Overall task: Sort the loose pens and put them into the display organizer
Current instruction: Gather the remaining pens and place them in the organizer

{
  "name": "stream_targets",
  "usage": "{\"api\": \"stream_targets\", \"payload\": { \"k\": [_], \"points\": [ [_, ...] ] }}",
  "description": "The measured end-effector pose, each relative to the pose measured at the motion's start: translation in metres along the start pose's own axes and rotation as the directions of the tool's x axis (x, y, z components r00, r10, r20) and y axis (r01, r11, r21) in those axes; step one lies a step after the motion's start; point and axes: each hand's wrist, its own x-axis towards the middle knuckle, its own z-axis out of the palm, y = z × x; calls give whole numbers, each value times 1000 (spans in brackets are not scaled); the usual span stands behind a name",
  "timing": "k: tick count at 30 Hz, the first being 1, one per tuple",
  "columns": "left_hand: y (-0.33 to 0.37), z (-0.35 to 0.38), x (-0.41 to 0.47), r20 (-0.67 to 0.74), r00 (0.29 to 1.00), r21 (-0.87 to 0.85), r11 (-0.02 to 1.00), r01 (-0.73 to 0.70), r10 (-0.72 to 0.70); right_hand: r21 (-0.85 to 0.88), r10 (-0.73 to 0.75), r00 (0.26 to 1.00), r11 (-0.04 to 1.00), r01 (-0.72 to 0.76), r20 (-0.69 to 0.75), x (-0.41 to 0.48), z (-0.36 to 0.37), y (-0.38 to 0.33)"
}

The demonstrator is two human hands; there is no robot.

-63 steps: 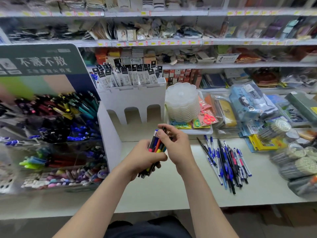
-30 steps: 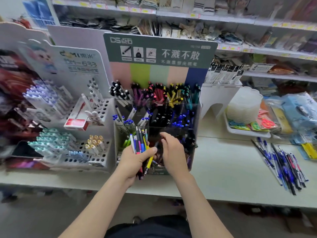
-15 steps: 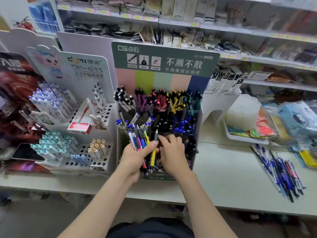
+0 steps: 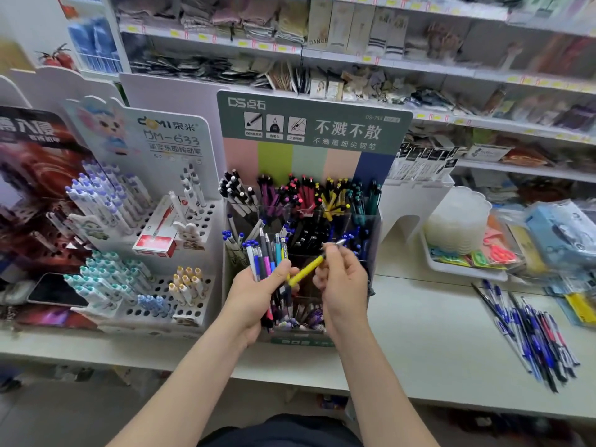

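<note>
Our left hand gripped a fanned bundle of mixed coloured pens in front of the clear acrylic display organizer. Our right hand pinched one slanted yellow plastic pen. We judged it best carried to the back row's yellow pens and lowered upright.

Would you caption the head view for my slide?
Right hand pinches yellow pen; left hand grips pen bundle at the organizer.
</note>
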Motion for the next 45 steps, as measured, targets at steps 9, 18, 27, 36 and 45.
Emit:
{"api": "stream_targets", "payload": {
  "k": [9, 18, 27, 36, 45],
  "points": [
    [12, 7, 6, -24, 999, -186, 982, 19, -24, -355, -179, 976, 910, 212, 124, -15, 2, -14],
    [30, 16, 10, 55, 994, 56, 994, -93, 90, -544, -319, 921, 743, 390, 224, -3, -3, -26],
    [61, 34, 17, 272, 957, 224, 961, -163, 99, -274, -15, 968, 958, 85, 250, 29, 2, -65],
    [70, 54, 32, 103, 983, 177, 969, -171, 155, -472, -360, 932, 815, 336, 40, 48, -7, -93],
    [58, 68, 41, 30, 995, 143, 985, -100, 97, -541, -769, 638, 555, 631, -45, 92, -32, -79]
  ]
}}
